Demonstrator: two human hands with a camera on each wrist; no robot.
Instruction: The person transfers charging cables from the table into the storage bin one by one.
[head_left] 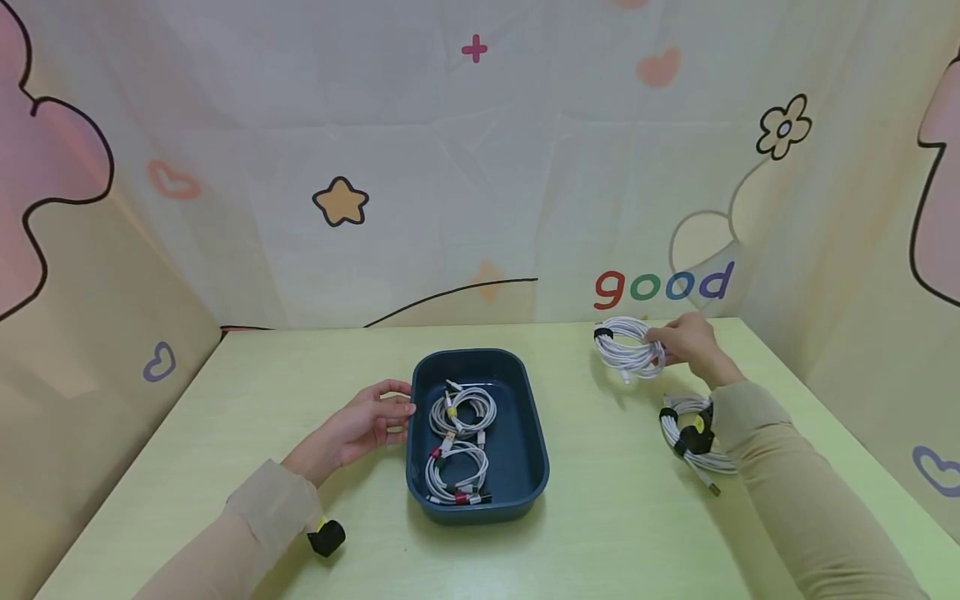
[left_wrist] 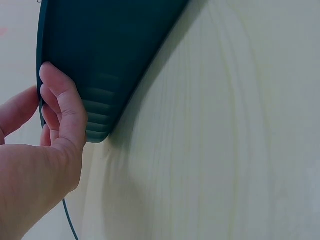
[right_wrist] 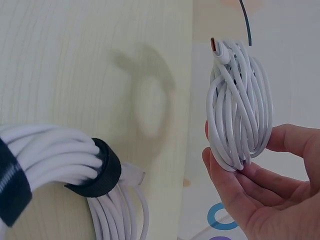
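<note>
My right hand holds a coiled white cable above the table's back right, pinching its right side. A black strap binds that coil; in the right wrist view its orange-tipped plug points up. Below this hand lies another coiled white cable with black straps, partly hidden by the sleeve. At the left rim of a dark blue plastic bin, my left hand grips the edge, thumb at the rim and fingers against the outer wall. Inside the bin are a coiled cable with a yellow tie and a coiled cable with red-collared plugs.
The pale wooden table meets a printed curtain at its back edge. A small black wrist device hangs under the left sleeve.
</note>
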